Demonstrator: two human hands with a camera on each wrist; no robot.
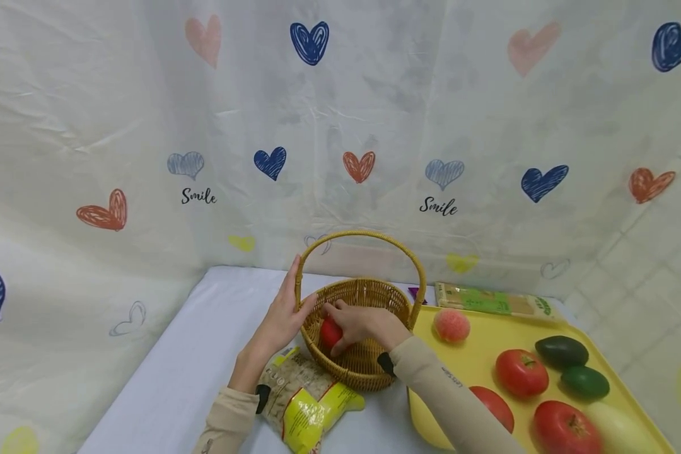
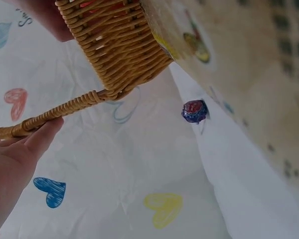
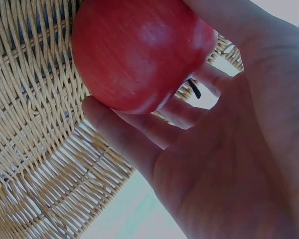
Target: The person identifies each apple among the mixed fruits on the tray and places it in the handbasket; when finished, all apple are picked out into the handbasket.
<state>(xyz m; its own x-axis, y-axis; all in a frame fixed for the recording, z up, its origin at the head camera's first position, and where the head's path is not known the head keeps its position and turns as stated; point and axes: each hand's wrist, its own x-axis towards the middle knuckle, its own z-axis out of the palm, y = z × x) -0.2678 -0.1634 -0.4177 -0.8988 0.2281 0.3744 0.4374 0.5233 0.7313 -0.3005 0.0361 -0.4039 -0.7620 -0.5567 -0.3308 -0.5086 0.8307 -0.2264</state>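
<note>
My right hand (image 1: 359, 323) clamped on red apple (image 1: 330, 332) inside basket (image 1: 374, 369) | left hand (image 1: 284, 312) steadies rim at 9 o'clock, fingers straight | risk: basket tips if I press sideways.

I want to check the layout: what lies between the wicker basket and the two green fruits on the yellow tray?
In the head view, a peach and a red tomato lie between the wicker basket and the green fruits, on the yellow tray.
</note>
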